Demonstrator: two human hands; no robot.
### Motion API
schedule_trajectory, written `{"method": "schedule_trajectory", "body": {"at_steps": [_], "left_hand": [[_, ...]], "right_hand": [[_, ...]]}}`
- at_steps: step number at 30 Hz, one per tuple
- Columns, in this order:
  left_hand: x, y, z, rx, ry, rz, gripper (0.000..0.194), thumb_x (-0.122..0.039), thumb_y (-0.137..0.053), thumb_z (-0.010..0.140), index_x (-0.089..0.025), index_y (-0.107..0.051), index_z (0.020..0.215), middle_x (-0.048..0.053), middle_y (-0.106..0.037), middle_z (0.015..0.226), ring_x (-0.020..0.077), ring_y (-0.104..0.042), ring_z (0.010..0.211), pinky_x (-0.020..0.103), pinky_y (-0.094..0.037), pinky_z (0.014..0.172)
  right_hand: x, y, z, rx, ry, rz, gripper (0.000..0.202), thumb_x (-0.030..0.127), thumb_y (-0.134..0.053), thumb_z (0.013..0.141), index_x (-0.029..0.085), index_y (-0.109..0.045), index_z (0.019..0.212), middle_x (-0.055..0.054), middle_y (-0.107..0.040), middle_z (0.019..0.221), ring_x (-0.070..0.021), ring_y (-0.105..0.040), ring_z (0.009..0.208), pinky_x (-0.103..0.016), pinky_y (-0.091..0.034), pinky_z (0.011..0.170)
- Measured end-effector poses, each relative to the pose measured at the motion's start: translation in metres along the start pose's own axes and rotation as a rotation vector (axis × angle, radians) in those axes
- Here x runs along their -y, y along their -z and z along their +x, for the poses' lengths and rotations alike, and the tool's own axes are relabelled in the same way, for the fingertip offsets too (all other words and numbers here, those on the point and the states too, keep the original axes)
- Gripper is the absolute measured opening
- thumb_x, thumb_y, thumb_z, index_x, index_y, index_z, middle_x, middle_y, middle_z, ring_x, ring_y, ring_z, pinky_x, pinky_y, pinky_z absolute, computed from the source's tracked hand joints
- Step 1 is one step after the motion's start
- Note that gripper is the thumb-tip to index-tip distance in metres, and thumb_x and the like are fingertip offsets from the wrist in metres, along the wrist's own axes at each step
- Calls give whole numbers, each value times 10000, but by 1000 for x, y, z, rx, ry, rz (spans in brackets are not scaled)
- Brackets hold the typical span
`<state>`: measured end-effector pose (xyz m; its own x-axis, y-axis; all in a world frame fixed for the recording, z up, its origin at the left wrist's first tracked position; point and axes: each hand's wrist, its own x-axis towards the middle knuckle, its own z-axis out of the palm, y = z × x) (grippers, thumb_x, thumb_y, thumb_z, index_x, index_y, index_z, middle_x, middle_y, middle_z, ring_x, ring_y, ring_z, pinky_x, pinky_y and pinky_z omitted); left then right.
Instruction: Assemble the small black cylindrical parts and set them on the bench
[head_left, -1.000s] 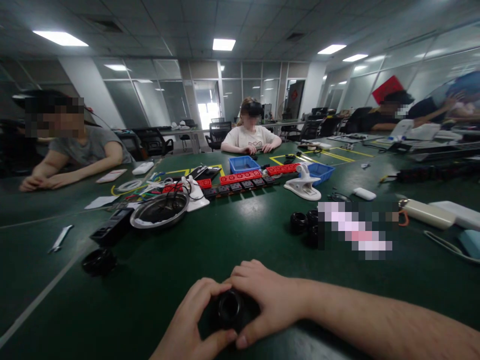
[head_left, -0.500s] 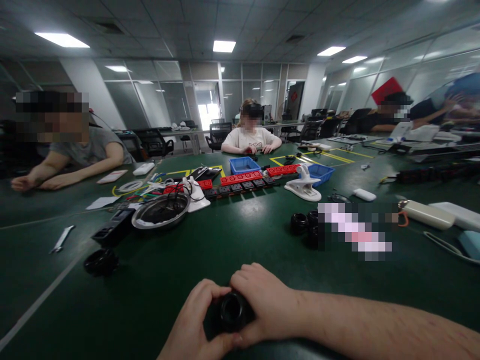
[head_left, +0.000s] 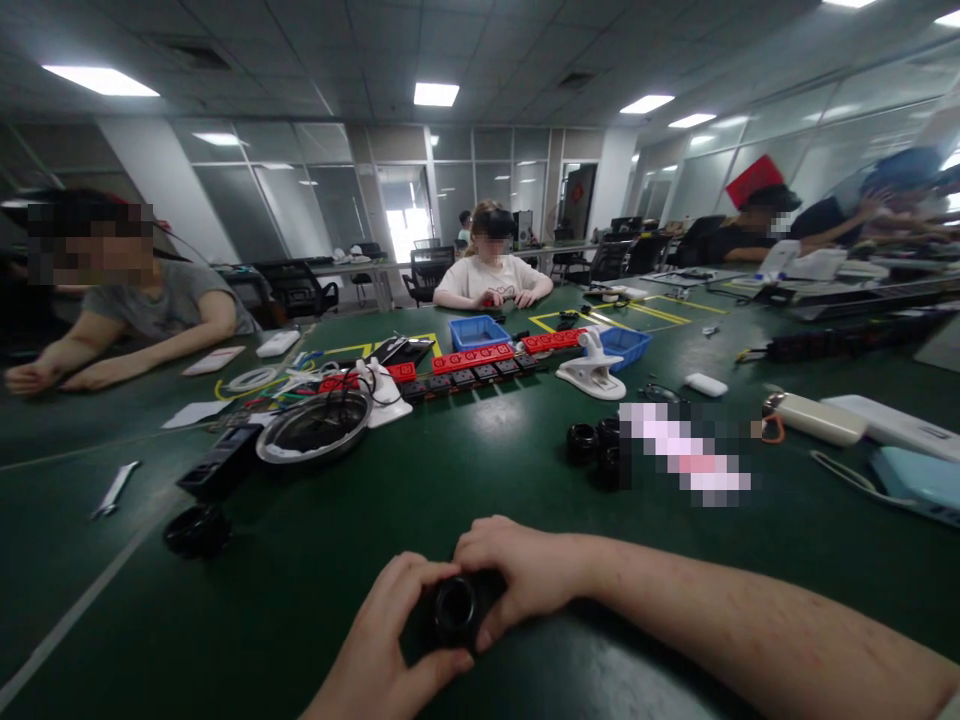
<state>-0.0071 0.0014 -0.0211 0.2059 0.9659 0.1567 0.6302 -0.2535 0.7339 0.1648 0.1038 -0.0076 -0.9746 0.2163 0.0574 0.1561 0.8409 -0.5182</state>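
A glossy black ring-shaped part with a round central opening (head_left: 456,632) is held low in the middle of the view, its opening turned up toward the camera. It is enclosed between the two hands: on its left it is grasped by the bare left hand (head_left: 382,630), with the index finger laid along its far edge and the thumb along its near edge; on its right it is grasped by the bare right hand (head_left: 521,570), with the thumb set at its near right side. Whether the part is supported by the dark green tabletop (head_left: 300,560) cannot be told. Farther off, a similar black round part (head_left: 197,532) is seen at the left, near a black rectangular box (head_left: 220,460) and a silver metal wrench (head_left: 116,488). Beyond the right hand, a group of black round parts (head_left: 582,443) is seen, with a white plastic clip stand (head_left: 592,375) placed behind them
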Motion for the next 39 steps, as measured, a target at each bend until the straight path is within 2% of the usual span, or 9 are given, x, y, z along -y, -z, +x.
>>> {"method": "schedule_trajectory", "body": {"at_steps": [4, 9, 12, 15, 19, 23, 30, 35, 39], "left_hand": [[-8, -1, 1, -81, 84, -16, 296, -247, -656, 652, -244, -560, 932, 23, -554, 898, 218, -530, 850, 331, -447, 727], [-12, -2, 2, -185, 107, 4, 276, -197, -628, 649, -213, -555, 914, 29, -558, 900, 218, -528, 844, 336, -438, 725], [-11, -2, 1, -215, 71, -5, 286, -195, -613, 668, -213, -550, 946, 34, -563, 928, 217, -525, 876, 338, -429, 751], [-10, -2, -1, -212, 32, -25, 317, -198, -610, 680, -216, -546, 989, 37, -558, 974, 214, -516, 922, 335, -418, 778], [-12, 0, -2, -180, 42, -67, 333, -208, -630, 665, -203, -562, 990, 40, -568, 970, 208, -526, 912, 320, -417, 767], [-10, 0, -1, -165, 59, -83, 354, -231, -654, 639, -194, -567, 980, 32, -590, 921, 196, -555, 839, 294, -440, 696], [12, -6, 2, -253, 68, -84, 356, -261, -614, 672, -153, -518, 998, 64, -568, 946, 211, -553, 863, 329, -447, 718], [-3, 2, -5, -187, 13, -65, 303, -240, -610, 679, -203, -563, 977, 49, -544, 977, 214, -527, 917, 311, -451, 725], [-24, 12, -14, -5, -51, -23, 368, -229, -584, 712, -245, -531, 1076, 43, -521, 1030, 200, -506, 966, 323, -433, 819]], "right_hand": [[9, -12, 4, -112, -168, -89, 404, 465, -683, 557, 158, -520, 764, 8, -524, 702, -133, -464, 639, -242, -346, 589], [27, -30, 8, -293, -351, -252, 444, 498, -621, 587, 138, -514, 823, -59, -555, 783, -198, -497, 715, -323, -362, 649], [30, -32, 7, -360, -346, -221, 495, 479, -623, 603, 133, -507, 938, -76, -556, 873, -216, -504, 792, -342, -370, 695], [27, -22, 4, -289, -269, -114, 571, 458, -670, 573, 152, -506, 1026, -69, -544, 947, -221, -495, 865, -346, -370, 750], [17, -5, -2, -70, -188, 106, 316, 268, -657, 642, 143, -569, 919, -27, -550, 875, -165, -512, 807, -265, -387, 704], [18, -7, -1, -73, -283, 196, 308, 274, -671, 630, 143, -559, 885, 11, -565, 774, -128, -512, 690, -219, -372, 594], [45, -39, 10, -413, -518, -403, 433, 548, -545, 671, 135, -558, 803, -90, -587, 795, -238, -518, 792, -383, -325, 749], [38, -26, 1, -244, -385, -221, 588, 502, -640, 603, 169, -520, 1073, -85, -552, 951, -241, -503, 871, -350, -367, 734], [28, -9, -10, -78, -235, -67, 401, 354, -667, 637, 182, -587, 990, -51, -541, 971, -209, -492, 906, -310, -370, 772]]}}
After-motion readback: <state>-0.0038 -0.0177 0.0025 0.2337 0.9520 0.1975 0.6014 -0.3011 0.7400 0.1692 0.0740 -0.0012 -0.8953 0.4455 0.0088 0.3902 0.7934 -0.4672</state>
